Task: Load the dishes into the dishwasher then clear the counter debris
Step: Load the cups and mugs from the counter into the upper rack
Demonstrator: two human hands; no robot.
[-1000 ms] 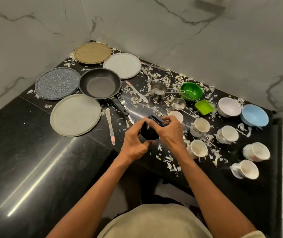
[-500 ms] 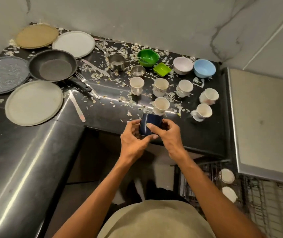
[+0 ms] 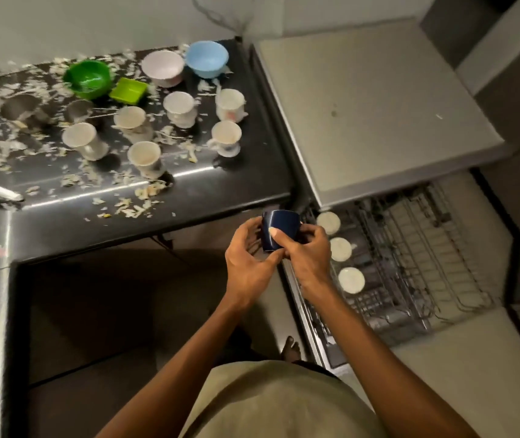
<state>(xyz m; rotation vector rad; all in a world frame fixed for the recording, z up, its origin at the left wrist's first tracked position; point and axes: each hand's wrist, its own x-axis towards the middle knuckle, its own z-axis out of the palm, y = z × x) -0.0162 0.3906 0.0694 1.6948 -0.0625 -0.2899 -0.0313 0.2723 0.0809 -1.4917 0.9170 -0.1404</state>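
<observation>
Both hands, left [image 3: 247, 259] and right [image 3: 306, 251], grip the dark blue cup [image 3: 279, 229] between curled fingers.

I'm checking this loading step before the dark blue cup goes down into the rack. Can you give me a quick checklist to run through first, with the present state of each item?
1. Grip on the dark blue cup: left hand and right hand both hold it. Ok.
2. Cup clear of the counter edge: ok, it is held in front of the edge.
3. Dishwasher rack pulled out and reachable: ok.
4. Free space in the rack: ok, three white cups sit along its near side; the wires beside them are bare.
5. Cup emptied of debris: cannot tell, its inside is hidden.
6. Cup over the rack: not ok, it is left of it.
</observation>
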